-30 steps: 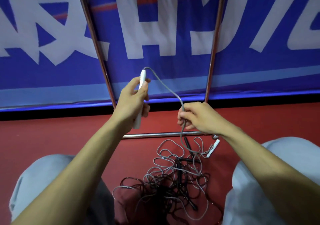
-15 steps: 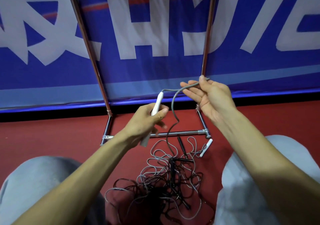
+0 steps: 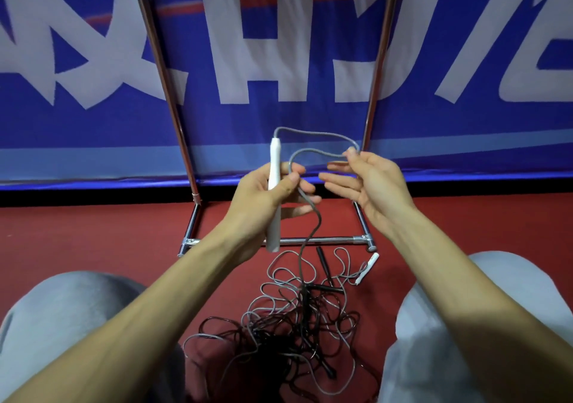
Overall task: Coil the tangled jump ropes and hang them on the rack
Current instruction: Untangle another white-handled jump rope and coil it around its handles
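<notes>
1. Lying on the red floor (image 3: 124, 232) between the knees: tangled grey and black jump ropes (image 3: 294, 319).
2. Left hand (image 3: 260, 198) clenches white plastic handle (image 3: 274, 160); grey cord (image 3: 313, 134) loops over right hand (image 3: 372, 185), fingers released.
3. Chrome tube rack (image 3: 322, 241) stands beyond.

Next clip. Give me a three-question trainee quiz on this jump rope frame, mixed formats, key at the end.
1. True or false: the left hand grips a black handle.
2. The loose white handle lies: A on the floor beside the rack; B hung on the rack; C on a knee.
3. Fill in: the tangle mixes grey and ___ ropes.
Key: 1 false, the gripped handle is white; 2 A; 3 black.
</notes>
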Demonstrator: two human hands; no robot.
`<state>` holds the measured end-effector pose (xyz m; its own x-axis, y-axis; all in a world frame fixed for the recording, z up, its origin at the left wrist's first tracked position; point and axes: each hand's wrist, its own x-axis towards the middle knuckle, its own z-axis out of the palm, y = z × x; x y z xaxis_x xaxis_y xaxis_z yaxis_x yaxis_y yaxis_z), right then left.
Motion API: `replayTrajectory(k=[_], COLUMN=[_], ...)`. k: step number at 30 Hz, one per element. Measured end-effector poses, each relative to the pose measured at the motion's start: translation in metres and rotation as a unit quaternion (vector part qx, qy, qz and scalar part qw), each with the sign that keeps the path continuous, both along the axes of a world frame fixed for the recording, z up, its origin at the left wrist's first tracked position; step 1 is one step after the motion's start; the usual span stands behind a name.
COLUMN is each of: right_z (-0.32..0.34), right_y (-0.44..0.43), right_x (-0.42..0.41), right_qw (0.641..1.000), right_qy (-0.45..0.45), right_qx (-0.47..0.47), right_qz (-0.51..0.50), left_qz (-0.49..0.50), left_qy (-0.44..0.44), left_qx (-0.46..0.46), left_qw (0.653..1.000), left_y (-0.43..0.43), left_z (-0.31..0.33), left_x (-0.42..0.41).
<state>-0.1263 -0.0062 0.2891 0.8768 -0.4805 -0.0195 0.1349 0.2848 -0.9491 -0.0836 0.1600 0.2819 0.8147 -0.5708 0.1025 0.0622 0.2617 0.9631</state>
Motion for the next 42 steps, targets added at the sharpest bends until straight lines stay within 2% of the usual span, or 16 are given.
replayTrajectory(k=[4,7,11,14,16,18,21,26,30,34,36,38,42], right_z=[-0.011,-0.024,-0.042,-0.041,-0.035,-0.031,-0.029,-0.018,-0.003,0.003,0.006,0.013,0.025], right_y=[0.012,0.025,0.040,0.043,0.041,0.037,0.028,0.020,0.010,-0.001,-0.002,-0.002,-0.009], right_x=[0.002,0.006,0.007,0.001,-0.001,0.000,-0.001,-0.003,-0.006,-0.012,-0.014,-0.016,-0.015], right_qw=[0.991,0.973,0.900,0.847,0.846,0.858,0.881,0.923,0.919,0.912,0.942,0.977,1.000], right_qy=[0.044,0.076,0.140,0.180,0.168,0.153,0.162,0.124,0.067,0.078,0.072,0.043,-0.012], right_qx=[0.041,-0.051,-0.265,-0.290,-0.323,-0.380,-0.397,-0.347,-0.380,-0.402,-0.325,-0.205,0.002], right_qz=[0.122,0.214,0.316,0.407,0.388,0.309,0.202,0.113,0.084,0.038,0.037,0.044,0.020], left_qz=[0.085,0.089,0.051,0.039,0.039,0.051,0.072,0.092,0.089,0.060,0.047,0.034,-0.024], left_qy=[0.100,0.189,0.321,0.319,0.313,0.312,0.312,0.290,0.187,0.141,0.142,0.121,-0.032], left_qx=[-0.116,-0.194,-0.319,-0.349,-0.348,-0.340,-0.316,-0.234,-0.079,0.008,0.027,0.070,0.219], left_qw=[0.984,0.959,0.890,0.880,0.883,0.886,0.893,0.924,0.975,0.988,0.988,0.990,0.975], left_y=[0.008,0.013,0.022,0.029,0.031,0.031,0.028,0.017,0.008,0.004,0.002,-0.001,-0.007], left_z=[0.008,0.013,0.021,0.024,0.026,0.026,0.021,0.005,-0.003,-0.007,-0.010,-0.016,-0.029], left_x=[0.014,0.024,0.028,0.028,0.029,0.031,0.033,0.033,0.030,0.024,0.022,0.019,0.010])
